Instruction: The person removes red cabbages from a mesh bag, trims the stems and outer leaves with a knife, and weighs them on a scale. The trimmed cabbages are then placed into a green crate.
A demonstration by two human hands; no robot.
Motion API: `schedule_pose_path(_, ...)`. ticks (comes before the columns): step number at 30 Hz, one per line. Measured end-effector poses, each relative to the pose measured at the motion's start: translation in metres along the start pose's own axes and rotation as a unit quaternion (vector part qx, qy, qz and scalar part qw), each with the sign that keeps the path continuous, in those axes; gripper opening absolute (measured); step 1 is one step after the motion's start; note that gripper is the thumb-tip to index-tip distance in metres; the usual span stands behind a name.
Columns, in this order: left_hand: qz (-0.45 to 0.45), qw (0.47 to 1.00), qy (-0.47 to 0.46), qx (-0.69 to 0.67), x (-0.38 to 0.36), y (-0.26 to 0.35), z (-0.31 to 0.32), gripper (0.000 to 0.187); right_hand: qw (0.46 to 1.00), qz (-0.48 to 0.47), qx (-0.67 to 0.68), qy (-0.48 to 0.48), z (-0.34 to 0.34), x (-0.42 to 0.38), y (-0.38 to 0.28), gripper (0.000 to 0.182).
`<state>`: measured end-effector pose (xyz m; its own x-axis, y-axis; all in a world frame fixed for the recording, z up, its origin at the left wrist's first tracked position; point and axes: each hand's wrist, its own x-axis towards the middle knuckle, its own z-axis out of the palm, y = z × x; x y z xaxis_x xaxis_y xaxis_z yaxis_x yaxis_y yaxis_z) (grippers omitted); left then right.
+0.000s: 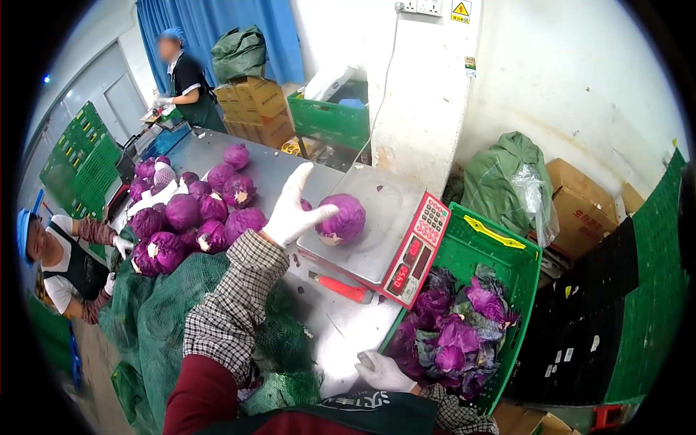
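My left hand [293, 210], in a white glove, is raised with its fingers spread beside a red cabbage [342, 219]. The thumb overlaps the edge of this cabbage; whether it touches cannot be told. The cabbage sits on the steel pan of a digital scale [370, 190], whose red panel shows lit digits. Near the table's front edge, my right hand [386, 372], also gloved, has its fingers stretched out and nothing visible in them. An orange-handled tool [342, 287] lies by the scale. Several more red cabbages [183, 212] are heaped left of my left hand.
A green crate [523, 264] with cabbages and loose leaves stands right of the scale. Green mesh sacking [165, 312] hangs over the table's near left side. One co-worker [76, 264] stands at the left, another person [190, 80] at the far end. Cartons [583, 199] stand by the wall.
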<state>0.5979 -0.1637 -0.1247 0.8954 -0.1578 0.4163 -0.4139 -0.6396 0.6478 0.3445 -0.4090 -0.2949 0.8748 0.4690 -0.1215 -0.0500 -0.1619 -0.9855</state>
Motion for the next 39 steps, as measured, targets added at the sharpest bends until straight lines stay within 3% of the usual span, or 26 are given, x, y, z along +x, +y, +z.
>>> schedule_pose_path(1,0.006,0.999,-0.023,0.024,-0.001,0.014,0.0,0.1,0.999,-0.026,0.014,0.017,-0.002,0.01,-0.009,0.029)
schedule_pose_path(2,0.026,0.996,-0.044,0.075,-0.001,0.014,0.007,0.104,0.998,-0.024,-0.056,0.021,-0.007,0.022,-0.024,0.024)
schedule_pose_path(3,0.044,0.989,-0.063,0.126,-0.001,0.012,0.015,0.109,0.995,-0.044,-0.086,0.031,0.001,0.042,0.027,0.022)
schedule_pose_path(5,0.074,0.972,-0.131,0.181,-0.004,-0.005,0.037,0.115,0.986,-0.007,-0.16,0.051,-0.01,0.062,-0.004,0.023)
schedule_pose_path(6,0.045,0.976,-0.136,0.166,-0.006,-0.003,0.044,0.11,0.99,-0.044,-0.104,0.08,-0.003,0.074,0.031,0.027)
schedule_pose_path(7,0.027,0.983,-0.118,0.138,-0.003,-0.014,0.05,0.107,0.983,-0.057,-0.149,0.092,-0.003,0.082,0.042,0.028)
schedule_pose_path(9,-0.053,0.992,-0.099,0.056,0.014,-0.028,0.044,0.104,0.984,0.037,-0.148,0.088,-0.015,0.079,-0.006,0.026)
schedule_pose_path(11,-0.257,0.942,-0.056,-0.208,0.031,-0.011,0.014,0.092,0.986,0.034,-0.143,0.082,-0.022,0.077,0.0,0.026)
schedule_pose_path(12,-0.248,0.925,0.017,-0.287,0.041,-0.02,0.014,0.088,0.981,-0.033,-0.153,0.111,-0.021,0.077,0.008,0.022)
schedule_pose_path(13,-0.15,0.952,0.089,-0.252,0.057,-0.062,0.024,0.092,0.972,-0.098,-0.161,0.139,-0.019,0.077,0.017,0.018)
schedule_pose_path(14,-0.178,0.954,0.114,-0.215,0.071,-0.078,0.025,0.093,0.915,-0.217,-0.313,0.132,-0.022,0.078,0.039,0.017)
schedule_pose_path(15,-0.205,0.953,0.137,-0.178,0.086,-0.094,0.025,0.095,0.821,-0.326,-0.453,0.121,-0.026,0.085,0.054,0.016)
schedule_pose_path(16,-0.188,0.969,0.142,-0.074,0.101,-0.131,0.033,0.089,0.89,-0.286,-0.283,0.214,-0.016,0.086,0.041,0.01)
schedule_pose_path(19,-0.19,0.967,0.101,0.138,0.111,-0.151,0.043,0.096,0.948,-0.149,-0.192,0.204,-0.013,0.082,0.033,0.013)
schedule_pose_path(20,-0.214,0.969,0.065,0.106,0.115,-0.158,0.049,0.104,0.956,-0.117,-0.174,0.204,-0.013,0.081,0.026,0.013)
schedule_pose_path(24,-0.207,0.969,-0.032,0.128,0.116,-0.174,0.082,0.093,0.966,-0.072,-0.164,0.185,-0.016,0.079,0.012,0.013)
schedule_pose_path(29,-0.161,0.98,-0.113,0.032,0.123,-0.177,0.048,0.09,0.938,-0.146,-0.237,0.205,-0.014,0.082,0.03,0.014)
schedule_pose_path(32,-0.257,0.944,-0.183,0.095,0.113,-0.163,0.014,0.097,0.938,-0.156,-0.233,0.203,-0.015,0.082,0.027,0.016)
schedule_pose_path(34,-0.286,0.868,-0.393,0.1,0.108,-0.175,-0.003,0.099,0.948,-0.136,-0.214,0.193,-0.016,0.08,0.018,0.017)
schedule_pose_path(35,-0.335,0.828,-0.427,0.138,0.096,-0.164,-0.006,0.09,0.953,-0.121,-0.205,0.186,-0.016,0.08,0.015,0.017)
schedule_pose_path(37,-0.326,0.848,-0.356,0.22,0.078,-0.169,0.008,0.079,0.96,-0.104,-0.191,0.176,-0.016,0.079,0.01,0.018)
schedule_pose_path(39,-0.309,0.863,-0.348,0.197,0.078,-0.175,0.006,0.073,0.962,-0.099,-0.186,0.175,-0.018,0.08,0.006,0.018)
